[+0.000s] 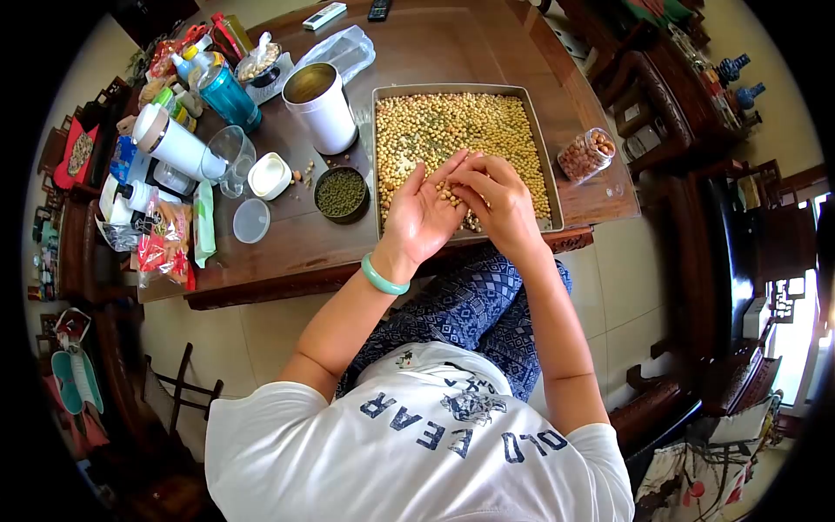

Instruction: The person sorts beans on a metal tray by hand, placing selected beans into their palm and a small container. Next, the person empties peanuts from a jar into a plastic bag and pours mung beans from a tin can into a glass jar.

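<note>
Plainly, a small cluster of round, pale yellow dried beans (447, 193) is lying in the cupped palm of the left hand (419, 217), directly under the fingertips of the right hand (504, 204). The left hand is touching the beans, its palm facing up and its fingers lying extended; the right one is slanting in from the opposite side, its thumb and fingers bunching close together. Whether they are gripping a bean, I cannot tell. The beans are looking small and golden, showing no clear long axis.

Below and beyond the fingers, a shallow, square-cornered metal tray (452, 87) is holding a broad layer of similar yellow beans (470, 122), with darker green bits mixing in. Left of the fingers, a round, dark-walled tin (348, 217) is holding small green beans (339, 191); farther that way, beyond it, a white cylindrical canister (326, 117) is standing open. Right of the fingers, a clear glass jar (601, 139) is holding reddish-brown nuts (581, 160).
</note>
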`<control>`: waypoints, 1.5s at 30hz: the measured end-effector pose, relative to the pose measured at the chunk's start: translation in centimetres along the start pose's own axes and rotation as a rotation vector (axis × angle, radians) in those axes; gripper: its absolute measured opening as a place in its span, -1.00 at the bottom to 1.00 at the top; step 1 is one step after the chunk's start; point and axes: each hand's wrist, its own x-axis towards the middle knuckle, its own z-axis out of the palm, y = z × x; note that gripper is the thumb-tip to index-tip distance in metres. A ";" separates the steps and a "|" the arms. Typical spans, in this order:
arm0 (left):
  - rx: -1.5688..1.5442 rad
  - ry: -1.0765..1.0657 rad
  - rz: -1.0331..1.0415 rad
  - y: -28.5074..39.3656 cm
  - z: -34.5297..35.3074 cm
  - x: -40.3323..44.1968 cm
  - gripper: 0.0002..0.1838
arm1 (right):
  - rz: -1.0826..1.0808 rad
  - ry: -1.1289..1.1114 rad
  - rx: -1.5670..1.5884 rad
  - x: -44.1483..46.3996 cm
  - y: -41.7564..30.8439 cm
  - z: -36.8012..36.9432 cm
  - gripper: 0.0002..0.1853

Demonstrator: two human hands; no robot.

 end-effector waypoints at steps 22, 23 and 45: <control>-0.026 0.115 0.112 2.4 0.5 -1.2 -0.37 | -0.052 -0.227 -0.077 2.9 -0.3 3.1 -0.88; -0.002 0.196 0.132 2.4 0.8 -1.2 -0.37 | -0.016 -0.223 -0.023 2.9 -0.3 3.3 -0.88; 0.125 0.527 0.278 1.5 0.1 -1.0 -0.58 | 0.008 -0.469 0.209 10.3 -4.0 8.3 -0.89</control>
